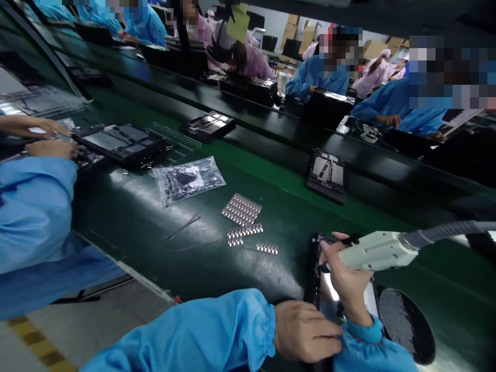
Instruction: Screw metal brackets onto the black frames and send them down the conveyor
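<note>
Right hand (346,281) around white power tool (382,250); left hand (306,330) on mostly hidden black device (314,281), grip unclear.

The right hand (346,284) hides the tip of the white handheld tool (374,250), whose grey ribbed hose (445,231) leaves the right edge. Beneath the tool, the black flat device (314,289) is mostly covered.

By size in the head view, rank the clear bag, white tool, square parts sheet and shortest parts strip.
Largest: clear bag and white tool, about alike; the tool is nearer the camera.
Next: square parts sheet.
Smallest: shortest parts strip.
</note>
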Demonstrator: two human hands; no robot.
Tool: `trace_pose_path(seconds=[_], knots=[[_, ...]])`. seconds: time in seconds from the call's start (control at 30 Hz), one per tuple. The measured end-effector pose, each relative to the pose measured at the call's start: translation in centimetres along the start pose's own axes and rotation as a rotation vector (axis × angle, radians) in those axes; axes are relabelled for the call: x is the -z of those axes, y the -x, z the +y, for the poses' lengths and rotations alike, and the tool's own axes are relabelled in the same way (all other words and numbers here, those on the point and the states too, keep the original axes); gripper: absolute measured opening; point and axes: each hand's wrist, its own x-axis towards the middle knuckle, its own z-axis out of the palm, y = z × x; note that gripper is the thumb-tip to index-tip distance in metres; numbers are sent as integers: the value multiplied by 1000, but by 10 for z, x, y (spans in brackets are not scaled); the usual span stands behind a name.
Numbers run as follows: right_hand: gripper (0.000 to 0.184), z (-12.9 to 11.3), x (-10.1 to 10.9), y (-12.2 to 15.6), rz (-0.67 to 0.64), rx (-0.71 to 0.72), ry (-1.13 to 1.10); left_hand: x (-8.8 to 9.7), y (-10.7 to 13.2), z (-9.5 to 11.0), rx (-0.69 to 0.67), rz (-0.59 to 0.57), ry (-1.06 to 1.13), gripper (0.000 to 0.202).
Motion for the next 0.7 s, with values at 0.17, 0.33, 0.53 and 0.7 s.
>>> trace_pose_path(seconds=[0.17,0.33,0.53,0.7], knots=[[30,-3,-2,3,0,-21,-7,0,-1,4,-11,-5,31,27],[33,-2,0,1,-12,-27,-35,6,11,15,-66,-86,119,26],[31,-4,-3,-1,-64,-20,-61,-13,28,27,-54,-128,25,24],[21,-6,18,-3,-1,79,-37,-13,31,10,-33,-94,-129,19]])
